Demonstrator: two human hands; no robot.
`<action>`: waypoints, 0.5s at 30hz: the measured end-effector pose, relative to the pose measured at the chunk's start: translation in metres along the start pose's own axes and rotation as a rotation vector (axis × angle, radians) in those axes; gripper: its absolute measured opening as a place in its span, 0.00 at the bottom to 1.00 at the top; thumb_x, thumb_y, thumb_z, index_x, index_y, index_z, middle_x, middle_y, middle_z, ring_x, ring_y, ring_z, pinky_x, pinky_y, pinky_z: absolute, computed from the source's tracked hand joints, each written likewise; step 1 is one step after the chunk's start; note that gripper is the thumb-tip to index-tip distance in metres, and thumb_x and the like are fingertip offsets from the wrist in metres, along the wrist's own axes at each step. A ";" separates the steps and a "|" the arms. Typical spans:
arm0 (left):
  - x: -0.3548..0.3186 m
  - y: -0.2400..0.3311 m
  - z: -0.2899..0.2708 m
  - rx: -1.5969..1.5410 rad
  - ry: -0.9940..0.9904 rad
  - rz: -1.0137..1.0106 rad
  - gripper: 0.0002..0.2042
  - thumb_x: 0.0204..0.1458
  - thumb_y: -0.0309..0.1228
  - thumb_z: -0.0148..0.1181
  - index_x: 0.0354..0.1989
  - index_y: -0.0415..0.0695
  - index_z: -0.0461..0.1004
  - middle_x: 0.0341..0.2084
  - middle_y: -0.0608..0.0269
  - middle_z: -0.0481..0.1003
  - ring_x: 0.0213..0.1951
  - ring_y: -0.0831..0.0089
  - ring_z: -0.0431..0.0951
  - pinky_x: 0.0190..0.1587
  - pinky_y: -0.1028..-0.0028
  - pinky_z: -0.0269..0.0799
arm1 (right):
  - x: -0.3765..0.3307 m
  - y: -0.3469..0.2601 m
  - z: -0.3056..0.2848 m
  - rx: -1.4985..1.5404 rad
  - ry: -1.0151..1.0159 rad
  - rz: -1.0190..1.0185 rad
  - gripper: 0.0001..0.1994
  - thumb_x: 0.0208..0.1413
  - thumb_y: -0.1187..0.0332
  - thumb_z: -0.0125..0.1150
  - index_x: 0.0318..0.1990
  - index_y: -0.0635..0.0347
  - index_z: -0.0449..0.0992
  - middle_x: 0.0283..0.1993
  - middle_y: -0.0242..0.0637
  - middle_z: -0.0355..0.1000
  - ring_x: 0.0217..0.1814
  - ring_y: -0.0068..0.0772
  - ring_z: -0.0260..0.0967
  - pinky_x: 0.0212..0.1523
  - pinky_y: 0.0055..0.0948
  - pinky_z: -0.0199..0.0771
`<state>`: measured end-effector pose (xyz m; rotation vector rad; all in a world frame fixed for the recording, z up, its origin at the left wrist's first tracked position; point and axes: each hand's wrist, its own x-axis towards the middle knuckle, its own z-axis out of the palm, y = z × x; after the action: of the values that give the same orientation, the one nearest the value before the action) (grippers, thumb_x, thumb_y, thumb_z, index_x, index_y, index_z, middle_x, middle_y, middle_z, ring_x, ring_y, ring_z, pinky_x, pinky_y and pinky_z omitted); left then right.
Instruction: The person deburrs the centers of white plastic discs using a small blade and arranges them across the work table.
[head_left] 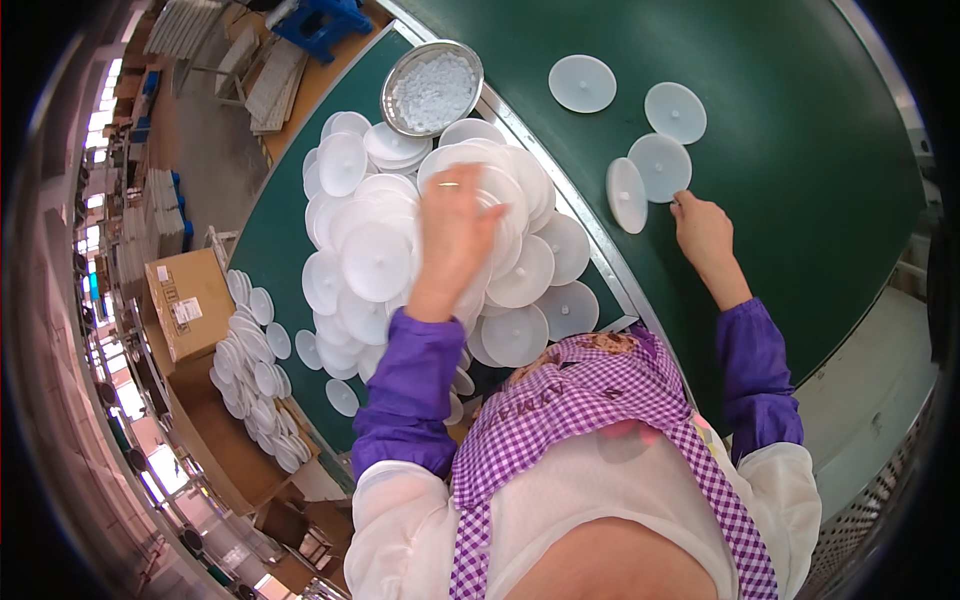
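While the left hand [455,225] reaches into the heap of white discs [400,250] with its fingers curled down among them, its back is turned to the camera, so whether it has closed on a disc cannot be told. A ring shows on one finger. The right hand [703,228] lies on the green belt [800,150], fingertips touching the edge of a white disc [661,166]; the fingers look loosely bent and grip nothing that shows.

Four discs lie on the belt near the right hand: the touched one, one tilted on its edge just beside it [626,194], and two flat ones farther up [675,111] [582,83]. The heap under the left hand holds too many overlapping discs to count. One round metal bowl [432,88] full of small white pieces stands at the far end of the heap.

A metal rail [560,170] parts the belt from the green table [280,240] that carries the heap. Off the table's left side an open cardboard box [225,440] holds more discs beside a closed carton [188,302]. A blue stool [322,22] stands on the floor beyond.
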<state>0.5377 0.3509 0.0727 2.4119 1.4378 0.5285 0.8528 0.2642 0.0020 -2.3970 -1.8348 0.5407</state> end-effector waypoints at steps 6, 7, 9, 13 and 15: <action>-0.011 -0.041 -0.032 0.062 -0.155 -0.215 0.21 0.44 0.28 0.67 0.48 0.38 0.74 0.40 0.50 0.76 0.45 0.54 0.72 0.50 0.62 0.67 | -0.008 -0.051 0.002 0.323 -0.060 -0.122 0.10 0.57 0.63 0.55 0.44 0.53 0.76 0.32 0.47 0.76 0.37 0.53 0.75 0.38 0.49 0.74; -0.012 -0.039 -0.036 0.001 -0.074 -0.148 0.18 0.46 0.27 0.66 0.47 0.38 0.75 0.39 0.51 0.76 0.43 0.56 0.73 0.47 0.63 0.68 | -0.012 -0.067 -0.003 0.410 -0.097 -0.156 0.11 0.57 0.63 0.56 0.44 0.53 0.77 0.32 0.48 0.76 0.36 0.53 0.75 0.38 0.47 0.74; -0.008 -0.030 -0.042 -0.182 -0.064 -0.237 0.14 0.49 0.27 0.63 0.45 0.38 0.75 0.37 0.54 0.77 0.39 0.61 0.74 0.44 0.67 0.70 | -0.022 -0.096 -0.016 0.634 -0.120 -0.215 0.11 0.56 0.63 0.58 0.45 0.54 0.78 0.32 0.49 0.77 0.35 0.53 0.75 0.37 0.43 0.75; -0.012 0.002 -0.047 -0.600 0.005 -0.422 0.09 0.58 0.28 0.56 0.42 0.37 0.76 0.32 0.59 0.78 0.31 0.75 0.75 0.35 0.76 0.71 | -0.039 -0.145 -0.034 0.950 -0.180 -0.433 0.11 0.58 0.69 0.58 0.47 0.60 0.76 0.28 0.47 0.75 0.28 0.40 0.74 0.32 0.33 0.72; -0.016 0.012 -0.046 -0.616 0.016 -0.425 0.09 0.59 0.29 0.56 0.43 0.38 0.76 0.31 0.60 0.79 0.32 0.77 0.75 0.36 0.76 0.71 | -0.040 -0.157 -0.038 0.949 -0.190 -0.446 0.11 0.58 0.69 0.58 0.47 0.60 0.76 0.28 0.46 0.75 0.28 0.40 0.74 0.32 0.33 0.72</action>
<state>0.5190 0.3340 0.1164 1.5817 1.4640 0.7465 0.7116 0.2759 0.0887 -1.3163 -1.5531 1.2449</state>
